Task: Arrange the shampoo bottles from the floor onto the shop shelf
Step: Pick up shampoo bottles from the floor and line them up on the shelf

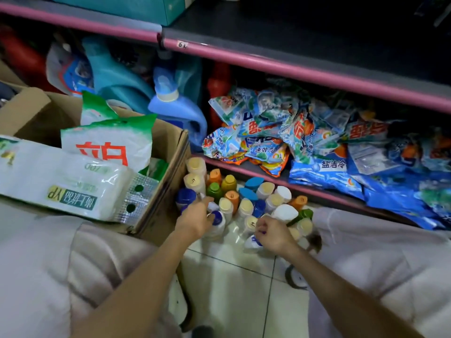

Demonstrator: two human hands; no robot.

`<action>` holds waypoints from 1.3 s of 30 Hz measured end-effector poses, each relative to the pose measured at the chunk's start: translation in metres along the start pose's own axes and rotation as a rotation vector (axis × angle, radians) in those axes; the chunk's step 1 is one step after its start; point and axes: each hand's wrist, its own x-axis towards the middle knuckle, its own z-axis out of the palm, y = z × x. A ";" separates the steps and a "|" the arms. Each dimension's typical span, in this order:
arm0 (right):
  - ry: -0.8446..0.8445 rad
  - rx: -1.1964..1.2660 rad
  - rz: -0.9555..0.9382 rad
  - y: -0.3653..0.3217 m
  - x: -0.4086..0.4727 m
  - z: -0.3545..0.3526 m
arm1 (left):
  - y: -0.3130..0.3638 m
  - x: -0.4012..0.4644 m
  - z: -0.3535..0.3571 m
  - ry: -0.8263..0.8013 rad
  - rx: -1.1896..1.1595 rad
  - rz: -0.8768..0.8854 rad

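Barely begun: bottles (246, 198) clustered on the floor (234, 276), none seen on the shelf (305, 71). Left hand (197, 219) fingers grasping a bottle; right hand (274, 234) fingers likewise.

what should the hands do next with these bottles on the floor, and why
Probably close each hand on the bottle under it and lift. The left hand rests on a blue-capped bottle, the right hand sits over a white bottle, and the bottle cluster is on the floor tiles.
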 end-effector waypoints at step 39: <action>-0.078 -0.262 0.110 0.033 0.009 0.035 | -0.020 0.016 0.042 0.042 -0.042 -0.177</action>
